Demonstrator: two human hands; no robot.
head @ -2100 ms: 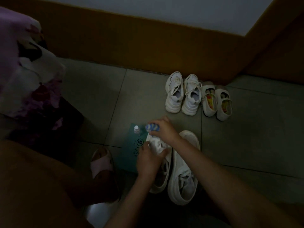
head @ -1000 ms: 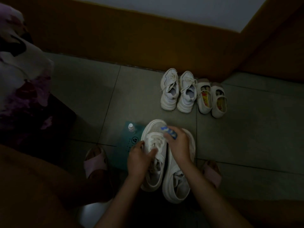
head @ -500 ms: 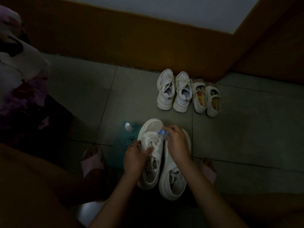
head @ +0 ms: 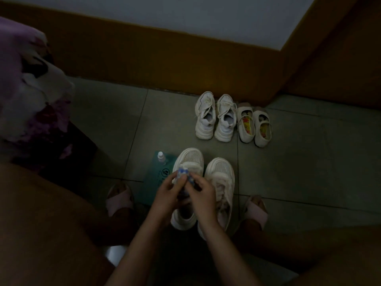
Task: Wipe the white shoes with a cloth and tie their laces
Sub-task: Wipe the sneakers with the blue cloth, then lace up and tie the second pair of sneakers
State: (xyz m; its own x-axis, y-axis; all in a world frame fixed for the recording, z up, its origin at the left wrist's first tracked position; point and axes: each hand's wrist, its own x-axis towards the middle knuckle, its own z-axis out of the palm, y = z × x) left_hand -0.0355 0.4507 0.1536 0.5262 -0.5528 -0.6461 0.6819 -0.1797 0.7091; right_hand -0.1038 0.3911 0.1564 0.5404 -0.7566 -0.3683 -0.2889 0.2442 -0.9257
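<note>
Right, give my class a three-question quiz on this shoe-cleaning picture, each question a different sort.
1. True or false: the left hand and right hand both hold the cloth above a white shoe.
2. How many pairs of shoes stand by the wall? A one, B two, C three.
3. Fill the gap: the small bottle stands on a ___ mat.
Key: 1 true; 2 B; 3 teal.

We note shoes [head: 219,168] nearest us; bottle [head: 161,156], packet [head: 157,177] just left; sneakers [head: 214,118] behind, strap shoes [head: 254,125] right of them, near wall [head: 165,62].
</note>
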